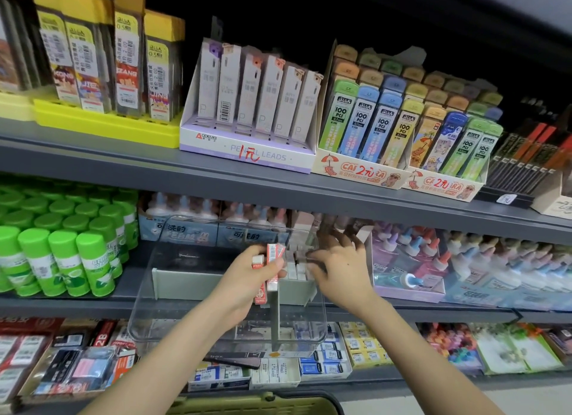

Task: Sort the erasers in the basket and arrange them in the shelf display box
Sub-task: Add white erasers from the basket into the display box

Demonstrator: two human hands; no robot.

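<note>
Clutching several red-and-white sleeved erasers (272,260) at once, the left hand (247,281) has a crowded grip; one could slip into the wrong slot of the clear plastic display box (145,290) beneath. At three o'clock, the right hand (340,269), grip released and fingers spread, could topple the standing white erasers (295,270).

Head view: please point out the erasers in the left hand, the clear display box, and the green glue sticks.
erasers (272,260), head view, barcode face of the tallest pack.
clear display box (148,306), head view, its transparent left wall.
green glue sticks (93,260), head view, label of a front-row stick.
</note>
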